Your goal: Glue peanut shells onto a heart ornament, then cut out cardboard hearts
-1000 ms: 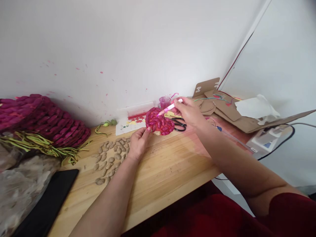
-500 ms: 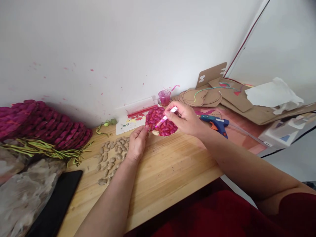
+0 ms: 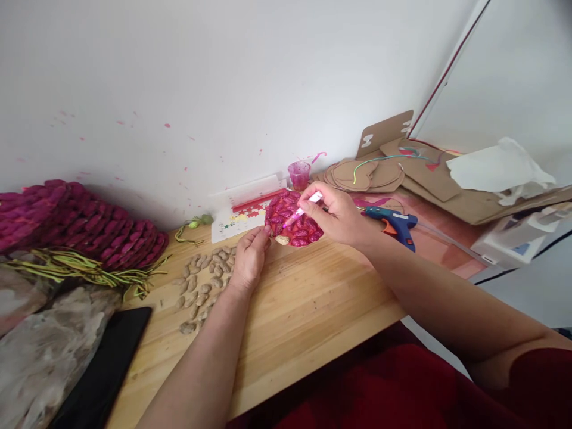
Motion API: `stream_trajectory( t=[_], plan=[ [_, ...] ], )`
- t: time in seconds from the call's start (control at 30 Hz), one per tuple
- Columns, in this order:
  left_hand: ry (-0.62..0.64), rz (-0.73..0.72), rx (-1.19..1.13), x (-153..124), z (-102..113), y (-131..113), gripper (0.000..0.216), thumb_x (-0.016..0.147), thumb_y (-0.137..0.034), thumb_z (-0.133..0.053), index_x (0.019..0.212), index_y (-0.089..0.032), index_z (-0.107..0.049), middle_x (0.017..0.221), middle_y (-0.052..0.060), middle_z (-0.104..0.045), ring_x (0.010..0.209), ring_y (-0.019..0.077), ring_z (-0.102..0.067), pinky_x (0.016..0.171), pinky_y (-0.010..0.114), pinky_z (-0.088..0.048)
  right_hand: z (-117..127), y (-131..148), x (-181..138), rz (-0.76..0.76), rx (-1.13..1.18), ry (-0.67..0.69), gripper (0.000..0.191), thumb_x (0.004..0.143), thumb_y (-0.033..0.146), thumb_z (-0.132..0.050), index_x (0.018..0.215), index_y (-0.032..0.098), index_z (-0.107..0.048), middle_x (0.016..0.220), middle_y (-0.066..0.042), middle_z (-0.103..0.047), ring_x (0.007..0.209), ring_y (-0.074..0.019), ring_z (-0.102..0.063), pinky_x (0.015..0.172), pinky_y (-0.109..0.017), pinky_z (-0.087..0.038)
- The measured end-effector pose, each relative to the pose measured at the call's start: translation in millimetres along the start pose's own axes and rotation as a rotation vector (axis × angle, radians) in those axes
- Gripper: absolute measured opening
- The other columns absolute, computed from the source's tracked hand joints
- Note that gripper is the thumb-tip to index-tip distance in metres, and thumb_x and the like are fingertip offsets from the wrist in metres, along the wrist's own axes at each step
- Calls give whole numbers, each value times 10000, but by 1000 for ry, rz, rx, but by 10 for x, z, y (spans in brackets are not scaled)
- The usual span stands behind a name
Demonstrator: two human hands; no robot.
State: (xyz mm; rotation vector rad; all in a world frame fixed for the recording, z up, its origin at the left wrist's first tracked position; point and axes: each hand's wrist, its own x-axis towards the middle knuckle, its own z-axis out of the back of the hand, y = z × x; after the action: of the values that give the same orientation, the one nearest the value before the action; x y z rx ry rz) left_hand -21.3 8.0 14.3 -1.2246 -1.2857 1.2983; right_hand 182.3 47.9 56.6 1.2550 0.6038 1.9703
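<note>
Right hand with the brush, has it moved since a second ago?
Yes. Against the pink cup, the right hand has come nearer the person, bringing the brush tip lower on the red heart piece.

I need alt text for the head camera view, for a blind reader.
The right hand holds a pink brush on a piece of red-painted shells, which the left hand steadies; unpainted peanut shells lie beside it on the wooden table.

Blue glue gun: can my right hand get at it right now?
Probably yes: the glue gun lies uncovered just beside the right hand, nothing between them, though that hand is holding a pink brush.
</note>
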Motion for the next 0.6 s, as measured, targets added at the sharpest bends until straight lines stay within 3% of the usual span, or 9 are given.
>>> stream_trajectory(
  t=[0.17, 0.4, 0.6],
  plan=[
    [14, -7, -8, 1, 0, 7, 415, 782, -513, -693, 643, -219, -435, 561, -67, -268, 485, 85, -167, 447, 257, -137, 8, -41, 7, -25, 49, -32, 247, 974, 474, -582, 925, 237, -630, 821, -16, -660, 766, -186, -591, 673, -313, -432],
    [3, -11, -16, 6, 10, 14, 411, 792, -493, -693, 631, -213, -439, 559, -63, -297, 474, 78, -183, 440, 254, -142, 15, 56, -1, 55, -25, 34, 161, 957, 357, -605, 872, 222, -627, 825, -13, -672, 794, -178, -602, 734, -315, -435],
    [7, -7, -30, 6, 4, 3, 415, 785, -484, -698, 626, -217, -422, 556, -68, -277, 480, 79, -174, 448, 258, -139, 14, -23, 6, -18, 60, -11, 227, 969, 443, -590, 908, 227, -626, 797, -6, -650, 725, -169, -574, 659, -297, -418]
  ],
)
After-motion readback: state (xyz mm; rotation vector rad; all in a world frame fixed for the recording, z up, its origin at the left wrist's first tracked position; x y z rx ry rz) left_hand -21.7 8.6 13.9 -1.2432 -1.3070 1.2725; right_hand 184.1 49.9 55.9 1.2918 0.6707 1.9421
